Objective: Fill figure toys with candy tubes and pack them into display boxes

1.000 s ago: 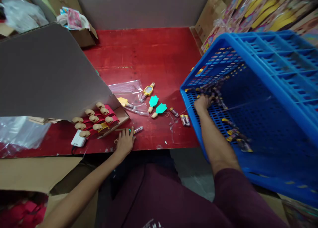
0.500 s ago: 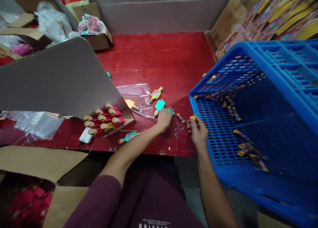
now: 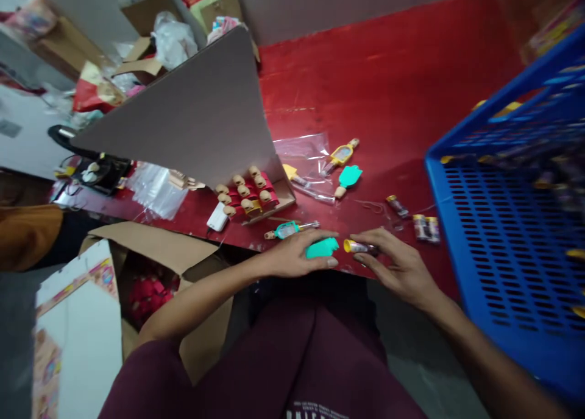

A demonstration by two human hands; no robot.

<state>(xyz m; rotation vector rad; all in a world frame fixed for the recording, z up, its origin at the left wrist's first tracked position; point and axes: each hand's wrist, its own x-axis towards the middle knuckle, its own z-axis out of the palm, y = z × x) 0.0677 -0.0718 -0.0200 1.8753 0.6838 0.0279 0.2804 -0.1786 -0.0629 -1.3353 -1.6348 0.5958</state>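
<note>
The red table (image 3: 388, 90) spans the frame's upper middle; the blue basket (image 3: 487, 312) fills the right edge. Low in the centre, the left hand (image 3: 292, 256) grips a teal piece (image 3: 322, 248) between thumb and fingers. Just right of it, the right hand (image 3: 404, 267) pinches a yellow-ended tube (image 3: 359, 246), its long axis roughly sideways, yellow end facing the teal piece across a narrow gap.

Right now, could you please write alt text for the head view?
A person's left hand holds a turquoise plastic piece, apart from a small yellow-ended tube in the right hand, near the edge of a red tabletop. An open grey cardboard box with tan-ended red pieces is on the left; a blue plastic basket on the right.
</note>
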